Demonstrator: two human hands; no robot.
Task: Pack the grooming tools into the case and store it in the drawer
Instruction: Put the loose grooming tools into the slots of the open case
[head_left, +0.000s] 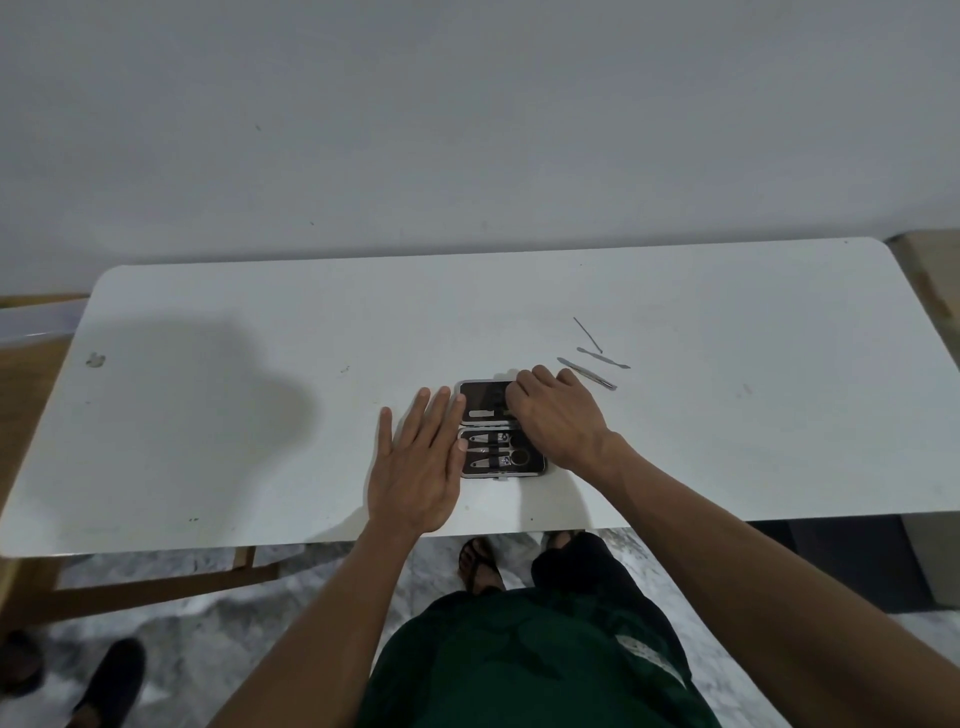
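A small black grooming case (485, 396) lies open and flat on the white table (260, 415). Its near half holds clippers and scissors (493, 451) in loops. The far half holds one metal tool (482, 413). My left hand (418, 467) lies flat with fingers spread, touching the case's left edge. My right hand (558, 415) rests on the case's right side, fingers curled down onto the far half; what is under them is hidden. Three thin metal tools lie loose to the right: a needle-like pick (587, 334), a pusher (602, 357) and tweezers (587, 372).
The table's near edge runs just below my wrists. A wall stands behind the table. Below the table I see my sandalled feet (480, 566) on a marbled floor, wooden table legs (156, 587) at left, and dark shoes (111, 675) at bottom left.
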